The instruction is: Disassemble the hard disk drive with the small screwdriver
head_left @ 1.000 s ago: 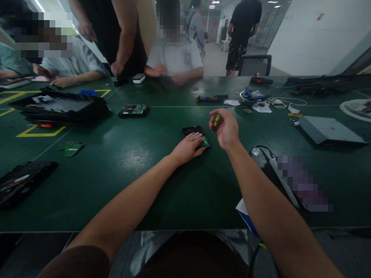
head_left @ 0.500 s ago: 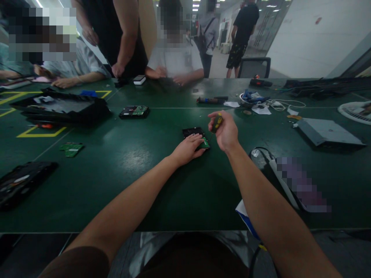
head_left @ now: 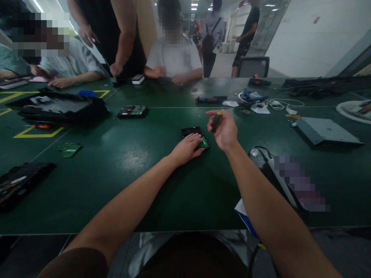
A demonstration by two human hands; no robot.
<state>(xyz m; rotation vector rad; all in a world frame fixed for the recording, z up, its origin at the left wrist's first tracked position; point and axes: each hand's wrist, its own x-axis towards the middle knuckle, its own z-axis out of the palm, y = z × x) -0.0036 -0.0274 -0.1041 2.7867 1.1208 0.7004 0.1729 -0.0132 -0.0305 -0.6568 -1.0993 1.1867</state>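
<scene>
My left hand point(head_left: 186, 149) is laid over a small black hard drive point(head_left: 191, 131) with a green circuit board point(head_left: 204, 143). Its fingers reach across the drive's top and the thumb lies along the near edge, so part of the drive is hidden. Just to the right and above the table, my right hand point(head_left: 226, 130) is closed around a screwdriver point(head_left: 216, 122) with a dark and yellow handle. The index finger points out to the left over the handle. The screwdriver's shaft and tip are too faint to make out.
Left lie another hard drive point(head_left: 133, 111), a loose green board point(head_left: 69, 149), black trays point(head_left: 58, 110) and a black device point(head_left: 24, 181). Right are a grey metal box point(head_left: 329, 131), a phone-like slab point(head_left: 300, 185), cables point(head_left: 286, 102) and a white basket point(head_left: 355, 112). People sit and stand opposite.
The screwdriver's handle has turned slightly in my right hand, showing less yellow. My left hand stays on the hard drive. In the background, a standing person has turned.
</scene>
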